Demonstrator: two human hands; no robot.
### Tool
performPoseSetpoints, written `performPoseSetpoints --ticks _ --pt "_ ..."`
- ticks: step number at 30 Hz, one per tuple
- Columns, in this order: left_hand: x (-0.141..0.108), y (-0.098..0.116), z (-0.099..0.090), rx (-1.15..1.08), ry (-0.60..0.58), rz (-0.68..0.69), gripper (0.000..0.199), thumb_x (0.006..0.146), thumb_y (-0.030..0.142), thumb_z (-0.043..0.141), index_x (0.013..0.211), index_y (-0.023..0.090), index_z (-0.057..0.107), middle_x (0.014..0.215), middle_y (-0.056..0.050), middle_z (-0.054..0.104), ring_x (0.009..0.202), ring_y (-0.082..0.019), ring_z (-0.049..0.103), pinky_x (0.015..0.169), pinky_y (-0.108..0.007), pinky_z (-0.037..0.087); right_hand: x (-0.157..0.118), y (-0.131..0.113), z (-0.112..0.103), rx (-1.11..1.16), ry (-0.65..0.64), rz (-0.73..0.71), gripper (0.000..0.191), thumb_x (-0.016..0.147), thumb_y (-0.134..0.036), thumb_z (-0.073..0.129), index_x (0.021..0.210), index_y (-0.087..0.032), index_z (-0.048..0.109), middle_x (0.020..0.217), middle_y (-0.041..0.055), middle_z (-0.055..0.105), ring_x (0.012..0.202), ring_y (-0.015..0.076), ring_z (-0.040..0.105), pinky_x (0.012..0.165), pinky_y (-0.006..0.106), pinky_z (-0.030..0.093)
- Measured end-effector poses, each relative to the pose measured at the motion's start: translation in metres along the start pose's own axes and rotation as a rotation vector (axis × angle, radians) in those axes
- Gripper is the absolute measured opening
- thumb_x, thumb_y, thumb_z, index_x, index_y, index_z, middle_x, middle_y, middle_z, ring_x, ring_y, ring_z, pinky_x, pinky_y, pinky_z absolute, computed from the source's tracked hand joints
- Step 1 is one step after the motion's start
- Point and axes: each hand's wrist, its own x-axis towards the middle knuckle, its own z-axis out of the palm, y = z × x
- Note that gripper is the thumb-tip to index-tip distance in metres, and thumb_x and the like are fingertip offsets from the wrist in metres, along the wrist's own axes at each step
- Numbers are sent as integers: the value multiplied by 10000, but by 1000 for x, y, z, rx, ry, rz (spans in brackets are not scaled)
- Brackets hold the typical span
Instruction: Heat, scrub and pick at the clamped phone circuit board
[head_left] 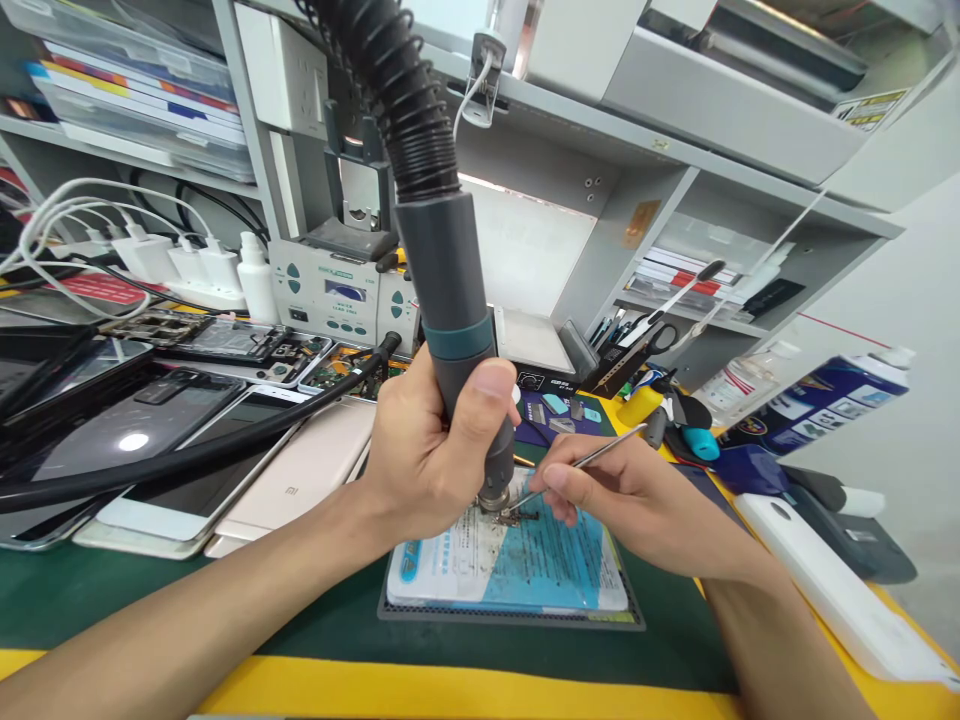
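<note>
My left hand (439, 445) is wrapped round the grey handle of a hot-air gun (450, 270), whose spiral-wrapped hose rises out of the top of the view. The gun points down, its metal nozzle just over a small metal part (510, 517). That part lies on a scorched blue-and-white printed pad (555, 560). From the right, my right hand (600, 487) pinches thin metal tweezers (600, 450), their tip low beside the nozzle at the small part. Whether the tips touch it is hard to tell.
Phones and phone shells (255, 460) cover the left side, crossed by a thick black hose (225, 455). A control station (330, 290) stands behind. At the right are a blue-and-white can (817, 400), a bottle (750, 380) and a long white object (832, 590).
</note>
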Motion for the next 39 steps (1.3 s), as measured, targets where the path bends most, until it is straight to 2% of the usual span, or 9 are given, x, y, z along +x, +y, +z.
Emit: performPoseSetpoints --ticks 17,26,33,39 --pt "0 1 0 9 -13 21 384 1037 558 497 887 224 611 687 -2 700 598 -172 658 537 -323 517 0 6 3 -65 40 -23 415 1053 -497 511 873 -168 690 850 64 667 738 183 614 651 295 502" --pt "0 1 2 -1 14 19 390 1029 573 503 867 233 608 664 4 692 597 -182 674 529 -320 521 1 6 11 -128 98 -42 448 1070 -487 475 812 -177 670 816 41 641 728 175 592 643 301 468" --pt "-1 -1 1 -15 -11 39 360 1039 534 511 886 229 627 688 -12 703 606 -182 672 550 -331 523 3 8 15 -75 134 -42 378 1070 -495 482 914 -190 642 807 16 594 704 156 562 631 288 446" --pt "0 1 3 -3 16 32 374 1031 565 502 915 231 625 697 2 704 610 -179 662 552 -321 502 2 8 14 -24 226 -66 382 1069 -511 474 960 -187 643 663 -14 547 606 145 519 569 271 420"
